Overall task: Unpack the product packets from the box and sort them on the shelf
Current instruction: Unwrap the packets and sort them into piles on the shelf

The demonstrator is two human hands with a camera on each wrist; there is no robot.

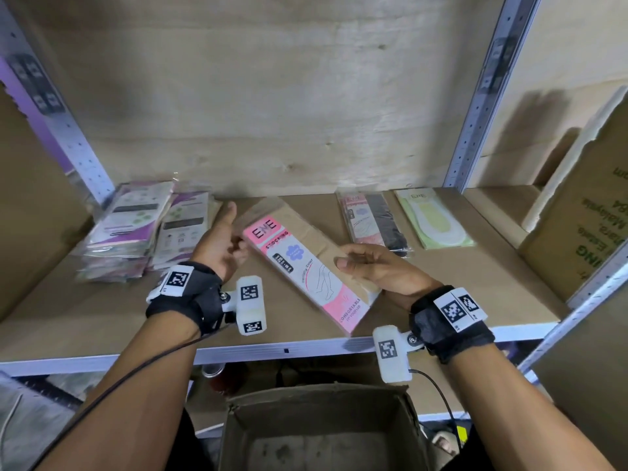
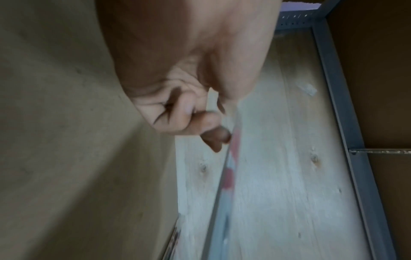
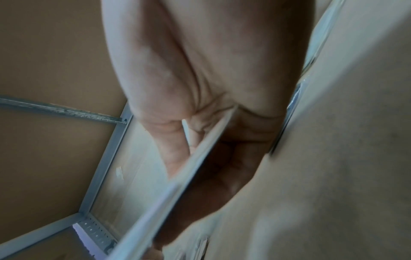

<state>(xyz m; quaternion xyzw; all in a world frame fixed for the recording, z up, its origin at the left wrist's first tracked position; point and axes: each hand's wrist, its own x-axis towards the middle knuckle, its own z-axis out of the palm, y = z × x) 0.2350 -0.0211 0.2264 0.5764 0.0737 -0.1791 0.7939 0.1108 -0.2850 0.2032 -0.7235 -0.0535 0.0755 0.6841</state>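
Observation:
A long pink and white stocking packet (image 1: 306,270) hangs tilted just above the wooden shelf (image 1: 458,283), with a tan packet behind it. My right hand (image 1: 370,266) grips its right edge, thumb on top; in the right wrist view the packet's edge (image 3: 177,184) runs between thumb and fingers (image 3: 175,146). My left hand (image 1: 221,246) is at the packet's upper left edge with fingers curled against it and thumb raised. The left wrist view shows those curled fingers (image 2: 200,123) touching the packet's edge (image 2: 229,167). The open cardboard box (image 1: 316,390) stands below the shelf.
Two stacks of purple packets (image 1: 136,229) lie at the shelf's left. A black and pink packet (image 1: 370,219) and a green packet (image 1: 435,219) lie at the back right. A printed carton (image 1: 584,232) stands at the right, and steel uprights (image 1: 475,113) frame the bay.

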